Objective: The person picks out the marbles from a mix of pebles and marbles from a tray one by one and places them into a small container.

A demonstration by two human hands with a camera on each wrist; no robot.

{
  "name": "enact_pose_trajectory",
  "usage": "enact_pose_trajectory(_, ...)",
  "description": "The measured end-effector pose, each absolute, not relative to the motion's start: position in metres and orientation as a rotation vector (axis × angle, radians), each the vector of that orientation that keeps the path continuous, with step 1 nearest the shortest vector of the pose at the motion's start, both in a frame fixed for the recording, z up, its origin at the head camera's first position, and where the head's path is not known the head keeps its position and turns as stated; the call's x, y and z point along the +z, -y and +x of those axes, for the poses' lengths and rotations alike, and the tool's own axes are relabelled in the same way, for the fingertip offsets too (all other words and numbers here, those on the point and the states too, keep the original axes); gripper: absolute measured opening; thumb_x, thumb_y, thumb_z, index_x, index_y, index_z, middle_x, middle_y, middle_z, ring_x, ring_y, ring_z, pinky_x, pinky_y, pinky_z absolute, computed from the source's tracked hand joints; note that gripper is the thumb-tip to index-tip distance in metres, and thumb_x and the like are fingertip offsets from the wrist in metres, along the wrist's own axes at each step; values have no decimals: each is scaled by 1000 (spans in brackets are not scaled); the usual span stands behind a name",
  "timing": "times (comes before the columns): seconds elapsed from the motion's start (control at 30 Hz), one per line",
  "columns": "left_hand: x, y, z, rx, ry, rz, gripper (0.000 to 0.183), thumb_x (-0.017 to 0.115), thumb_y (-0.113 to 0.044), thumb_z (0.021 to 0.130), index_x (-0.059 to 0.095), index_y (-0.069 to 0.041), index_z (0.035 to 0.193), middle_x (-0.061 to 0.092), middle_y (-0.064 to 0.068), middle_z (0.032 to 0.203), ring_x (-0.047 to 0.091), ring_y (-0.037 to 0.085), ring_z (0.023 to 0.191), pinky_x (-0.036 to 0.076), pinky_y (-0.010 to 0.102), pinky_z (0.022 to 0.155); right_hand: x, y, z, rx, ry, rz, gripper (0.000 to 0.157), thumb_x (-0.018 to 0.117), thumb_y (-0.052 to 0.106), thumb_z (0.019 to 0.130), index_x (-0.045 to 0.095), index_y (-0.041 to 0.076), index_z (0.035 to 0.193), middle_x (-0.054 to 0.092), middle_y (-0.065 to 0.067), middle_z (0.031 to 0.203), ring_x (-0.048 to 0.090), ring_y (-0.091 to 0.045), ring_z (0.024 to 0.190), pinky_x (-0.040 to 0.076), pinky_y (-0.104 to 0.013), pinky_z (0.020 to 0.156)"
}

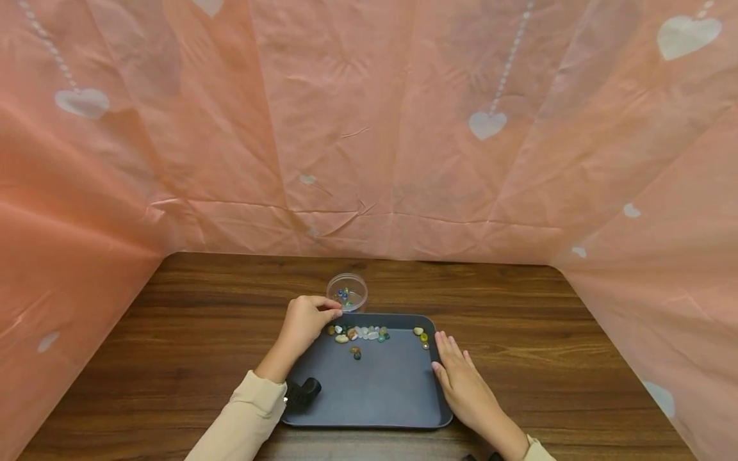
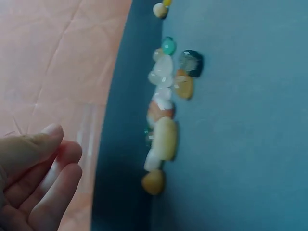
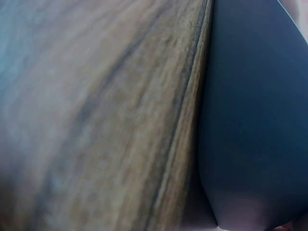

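Observation:
My left hand point(image 1: 307, 320) is at the far left corner of a dark grey tray point(image 1: 392, 390), its thumb and index fingertip close together right at the near rim of a clear round dish point(image 1: 359, 285). In the left wrist view its fingers are bent toward the thumb; I cannot tell if something small is between them. Blue and green beads point(image 1: 343, 294) lie in the dish. My right hand point(image 1: 464, 387) lies along the tray's right edge, fingers straight. A row of polished stones point(image 2: 165, 139) runs along the tray's far side, white, cream, brown and green.
A brown stone and a dark green stone point(image 1: 357, 356) sit apart from the row. Near the tray's far right corner are a cream stone point(image 1: 418, 331) and yellowish ones. The tray stands on a wood-grain table point(image 1: 219, 301), with a pink curtain point(image 1: 369, 128) around it.

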State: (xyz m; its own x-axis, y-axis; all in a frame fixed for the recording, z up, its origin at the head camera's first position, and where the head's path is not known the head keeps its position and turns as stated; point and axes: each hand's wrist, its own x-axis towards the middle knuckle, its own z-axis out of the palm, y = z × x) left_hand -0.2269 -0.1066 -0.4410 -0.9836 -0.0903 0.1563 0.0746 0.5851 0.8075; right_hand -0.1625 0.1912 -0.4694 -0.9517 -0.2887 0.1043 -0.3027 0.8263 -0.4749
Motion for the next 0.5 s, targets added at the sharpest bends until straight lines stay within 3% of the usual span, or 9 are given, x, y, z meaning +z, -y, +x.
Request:
enact_pose_trajectory(0.2, -456, 103, -224, -1344, 2667, -43, 5, 80, -14, 82, 82, -10, 83, 78, 4, 82, 58, 9, 67, 46, 22, 57, -469, -192, -162, 786, 2981, 478, 56, 48, 16, 104, 30, -5, 153, 31, -24, 158, 25, -41, 149, 20, -66, 119)
enact_pose_trajectory(0.5, -464, 95, -220, -1195, 2742, -94, 4, 79, -11, 82, 81, -8, 85, 78, 4, 84, 68, 13, 76, 54, 25, 62, -470, -192, -162, 793, 2989, 478, 57, 48, 17, 104, 29, -5, 153, 30, -24, 159, 25, -42, 150, 19, -66, 119)
